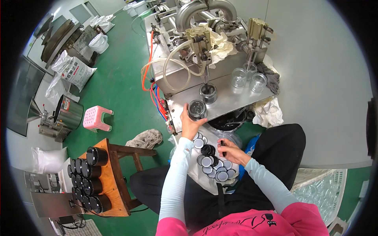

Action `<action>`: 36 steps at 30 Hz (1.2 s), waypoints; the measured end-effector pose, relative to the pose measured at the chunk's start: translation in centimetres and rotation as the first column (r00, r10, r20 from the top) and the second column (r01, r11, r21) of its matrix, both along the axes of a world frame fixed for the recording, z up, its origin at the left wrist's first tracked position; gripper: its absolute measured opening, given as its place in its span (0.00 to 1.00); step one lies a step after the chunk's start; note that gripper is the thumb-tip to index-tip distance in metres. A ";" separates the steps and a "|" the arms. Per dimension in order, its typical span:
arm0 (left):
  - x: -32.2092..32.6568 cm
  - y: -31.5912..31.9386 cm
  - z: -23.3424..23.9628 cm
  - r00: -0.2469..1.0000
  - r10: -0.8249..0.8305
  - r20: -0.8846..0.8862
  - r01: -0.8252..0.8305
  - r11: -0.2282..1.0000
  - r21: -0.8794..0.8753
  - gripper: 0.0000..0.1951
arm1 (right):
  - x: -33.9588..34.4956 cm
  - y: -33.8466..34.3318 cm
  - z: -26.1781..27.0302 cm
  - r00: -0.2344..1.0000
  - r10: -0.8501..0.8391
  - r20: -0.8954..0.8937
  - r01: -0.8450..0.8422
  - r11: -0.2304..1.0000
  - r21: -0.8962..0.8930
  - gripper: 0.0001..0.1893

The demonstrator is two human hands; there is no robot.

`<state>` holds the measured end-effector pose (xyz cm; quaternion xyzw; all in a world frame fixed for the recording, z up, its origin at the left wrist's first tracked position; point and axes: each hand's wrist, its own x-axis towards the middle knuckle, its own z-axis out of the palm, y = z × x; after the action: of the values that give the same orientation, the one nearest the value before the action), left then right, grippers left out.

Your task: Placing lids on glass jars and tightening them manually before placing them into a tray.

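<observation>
My left hand (pixel 189 124) is wrapped around a glass jar (pixel 197 110) at the front edge of the steel filling machine's plate (pixel 226 98). A dark jar (pixel 208 96) stands just behind it, under a filling nozzle (pixel 205 78) that reaches into its mouth. Over my lap, my right hand (pixel 232 152) grips a black jar lid (pixel 223 148), seen edge-on. Below that hand, several lids (pixel 221 176) lie on a white sheet (pixel 195 172) across my lap, some with pale inner faces up, others black side up. Clear glass jars (pixel 239 77) stand by the second nozzle at the right.
A wooden stool (pixel 118 188) at left bears several black-lidded dark jars (pixel 97 156). Under the plate's edge sits a basin of black material (pixel 227 121). A white crate (pixel 339 188) of glass jars stands at right. Hoses (pixel 152 59) hang beside the machine; a pink stool (pixel 97 118) stands beyond.
</observation>
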<state>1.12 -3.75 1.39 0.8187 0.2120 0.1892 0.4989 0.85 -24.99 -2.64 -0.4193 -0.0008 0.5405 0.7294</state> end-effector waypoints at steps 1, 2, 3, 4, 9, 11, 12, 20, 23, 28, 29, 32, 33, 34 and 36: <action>0.4 0.2 -0.9 0.998 0.028 0.059 -0.029 0.999 0.020 0.48 | 0.1 -0.3 0.8 0.997 -0.072 -0.004 0.072 0.993 0.089 0.19; 0.9 0.3 -1.4 0.997 0.036 0.071 -0.036 0.999 0.010 0.48 | 0.5 -0.5 1.9 0.998 -0.065 0.009 0.064 0.995 0.081 0.19; 1.0 0.4 -1.7 0.996 0.040 0.078 -0.038 0.999 -0.025 0.46 | 1.1 -0.6 3.5 0.976 -0.085 0.203 0.073 0.995 0.066 0.20; 1.0 0.5 -2.0 0.995 0.047 0.083 -0.042 0.997 -0.058 0.43 | 1.8 -0.4 5.0 0.917 -0.095 0.387 0.079 0.995 0.056 0.22; -1.8 -2.8 2.5 0.977 0.034 0.210 -0.018 0.997 -0.076 0.38 | 6.0 2.5 12.9 0.397 -0.114 0.911 0.156 0.986 0.055 0.24; -3.6 -4.2 4.0 0.960 0.034 0.278 -0.011 0.996 -0.084 0.38 | 5.9 4.2 15.8 -0.032 0.031 0.999 0.052 0.998 -0.030 0.22; -4.5 -5.0 5.3 0.954 0.030 0.298 -0.007 0.997 -0.078 0.38 | 5.6 5.0 15.9 -0.058 0.061 0.996 -0.008 0.998 -0.062 0.20; -12.2 -5.2 11.6 0.913 -0.139 0.383 0.388 0.582 -0.714 0.29 | 1.8 5.3 21.8 -0.072 0.023 0.997 -0.547 0.835 -0.059 0.10; -14.5 -7.5 10.0 0.726 -0.208 0.656 0.687 0.174 -0.705 0.32 | 0.8 5.5 24.0 0.152 0.065 0.986 -0.907 0.405 0.113 0.07; -16.0 -7.4 14.6 0.743 -0.343 0.575 0.670 0.374 -0.641 0.34 | -1.9 3.5 27.2 -0.133 0.054 0.990 -0.690 0.712 -0.131 0.10; -16.1 -7.1 14.6 0.819 -0.283 0.499 0.560 0.583 -0.588 0.33 | -2.7 3.6 26.7 -0.130 0.076 0.989 -0.570 0.810 -0.137 0.11; -17.2 -6.1 14.3 0.901 -0.204 0.382 0.375 0.810 -0.451 0.31 | -3.8 5.2 24.9 -0.141 0.018 0.990 -0.517 0.852 -0.089 0.12; -17.7 -5.8 14.2 0.907 -0.173 0.383 0.319 0.877 -0.359 0.32 | -4.0 5.9 24.5 -0.138 0.012 0.990 -0.522 0.849 -0.083 0.12; -18.2 -5.7 14.3 0.907 -0.150 0.393 0.270 0.924 -0.271 0.32 | -4.3 6.4 24.2 -0.127 -0.010 0.992 -0.527 0.848 -0.059 0.13; -19.4 -4.8 15.7 0.938 -0.142 0.315 0.263 0.885 -0.385 0.35 | -4.6 7.3 23.7 -0.117 -0.041 0.992 -0.549 0.836 -0.030 0.16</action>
<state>-18.32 -8.53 17.07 0.6745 0.0883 0.1981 0.7057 -3.73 -17.67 21.05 -0.5046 -0.7205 0.1859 0.4379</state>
